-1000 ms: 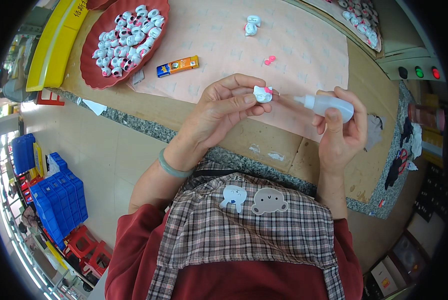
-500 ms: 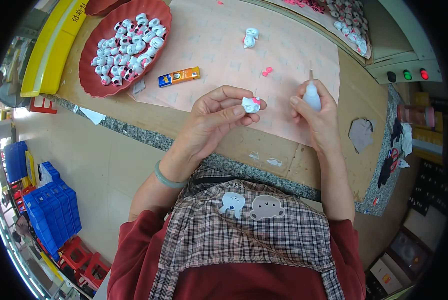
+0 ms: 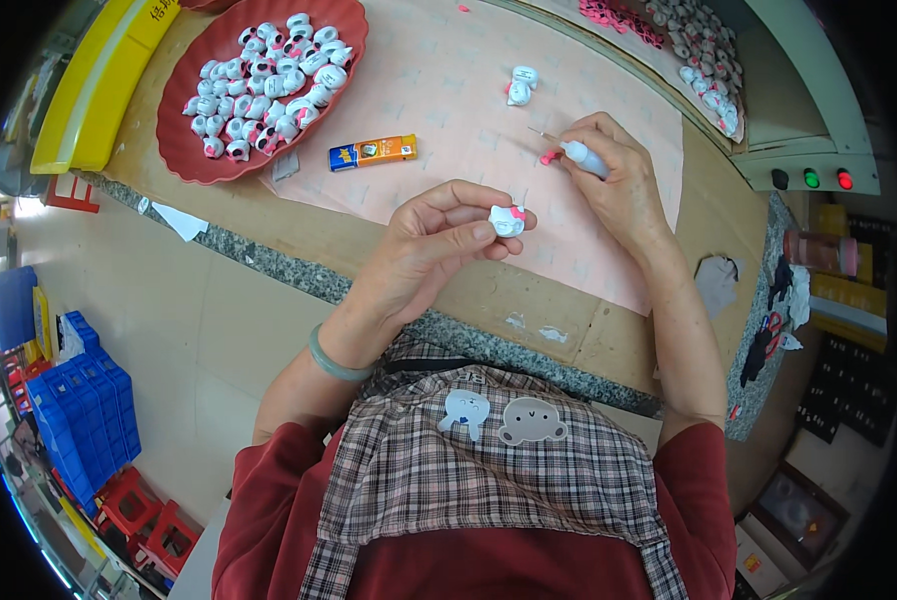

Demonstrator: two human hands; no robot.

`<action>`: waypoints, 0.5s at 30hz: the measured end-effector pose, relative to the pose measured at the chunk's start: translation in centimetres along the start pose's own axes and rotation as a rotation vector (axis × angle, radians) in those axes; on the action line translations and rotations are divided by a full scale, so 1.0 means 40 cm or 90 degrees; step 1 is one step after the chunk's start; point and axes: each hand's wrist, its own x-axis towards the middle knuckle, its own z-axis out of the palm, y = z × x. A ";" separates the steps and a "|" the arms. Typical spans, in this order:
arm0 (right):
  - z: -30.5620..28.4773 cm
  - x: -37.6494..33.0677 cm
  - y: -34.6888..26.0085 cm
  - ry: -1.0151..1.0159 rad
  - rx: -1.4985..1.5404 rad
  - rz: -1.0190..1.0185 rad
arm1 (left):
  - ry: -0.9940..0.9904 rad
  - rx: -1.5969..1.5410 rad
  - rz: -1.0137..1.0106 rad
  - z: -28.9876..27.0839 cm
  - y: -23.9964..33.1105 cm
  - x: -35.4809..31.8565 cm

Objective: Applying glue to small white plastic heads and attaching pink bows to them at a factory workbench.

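Note:
Between the thumb and fingers of my left hand [image 3: 424, 235] is a small white cat-head figure [image 3: 505, 222] with a pink bow at its upper right. My right hand [image 3: 624, 180] is closed around a small white squeeze bottle [image 3: 586, 160], whose thin needle tip points to the far left. Just beside the fingertips of that hand lie small pink pieces [image 3: 549, 157] on the pink paper; whether the fingers touch them I cannot tell. Farther off, two white heads [image 3: 521, 85] rest close together on the paper.
A red scalloped bowl [image 3: 176, 150] full of white heads stands at the far left, beside a yellow bin [image 3: 84, 100]. An orange-and-blue packet [image 3: 373, 152] lies on the pink paper [image 3: 449, 110]. Grey and pink parts fill a shelf [image 3: 759, 150] at the far right.
My right hand has moved away from me and slightly left, close to the pink pieces. The bottle has tilted from upright to pointing left. My left hand still holds the cat head.

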 end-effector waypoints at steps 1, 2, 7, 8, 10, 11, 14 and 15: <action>-0.001 0.003 0.000 -0.003 0.000 -0.001 | 0.002 -0.002 0.002 0.000 0.000 0.001; -0.003 0.007 -0.003 -0.012 0.004 -0.007 | -0.002 0.000 0.002 0.000 0.001 0.002; 0.006 0.013 -0.004 -0.048 -0.023 -0.027 | -0.006 0.003 0.005 -0.004 -0.002 0.005; 0.010 0.012 -0.003 -0.055 -0.040 -0.031 | -0.006 0.003 0.005 -0.006 -0.004 0.004; 0.014 0.012 0.008 -0.045 -0.046 -0.050 | -0.009 0.001 0.008 -0.007 -0.005 0.005; 0.016 0.011 0.014 -0.032 -0.053 -0.068 | -0.014 -0.001 0.010 -0.008 -0.006 0.006; 0.015 0.004 0.012 -0.004 0.042 -0.007 | -0.017 -0.003 0.011 -0.008 -0.006 0.004; 0.013 -0.001 0.006 0.011 0.142 0.073 | -0.016 -0.003 0.010 -0.008 -0.007 0.004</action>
